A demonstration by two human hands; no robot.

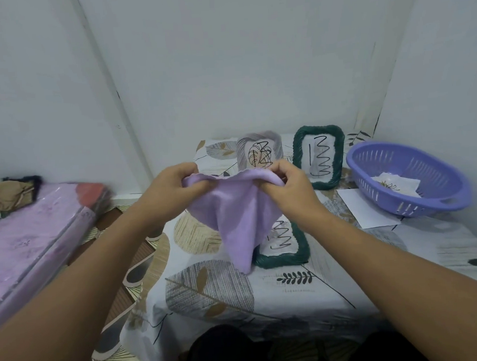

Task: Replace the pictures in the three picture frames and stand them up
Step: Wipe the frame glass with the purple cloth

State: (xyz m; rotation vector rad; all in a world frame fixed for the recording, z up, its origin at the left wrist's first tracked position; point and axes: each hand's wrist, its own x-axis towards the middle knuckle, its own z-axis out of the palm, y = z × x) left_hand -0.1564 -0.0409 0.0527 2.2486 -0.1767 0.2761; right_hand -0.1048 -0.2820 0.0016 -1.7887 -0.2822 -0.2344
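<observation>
We held a lilac cloth (234, 219) up between both hands: the left hand (174, 192) pinched its upper edge on one side, the right hand (288, 188) gripped the other side, fingers curled into the fabric, the two hands a little apart with the cloth sagging between and below them. Under the right hand, partly covered by the hanging cloth, a dark green frame (300, 249) lay flat on the leaf-print tablecloth (210, 288). Beyond our hands a grey frame (257, 148) stood upright, just behind the cloth's top edge, and another green frame (318, 156) stood beside it, past the right hand. Further out to the right of that hand sat a purple basket (407, 175) with paper inside, a white sheet (364, 209) tucked partly beneath it.
</observation>
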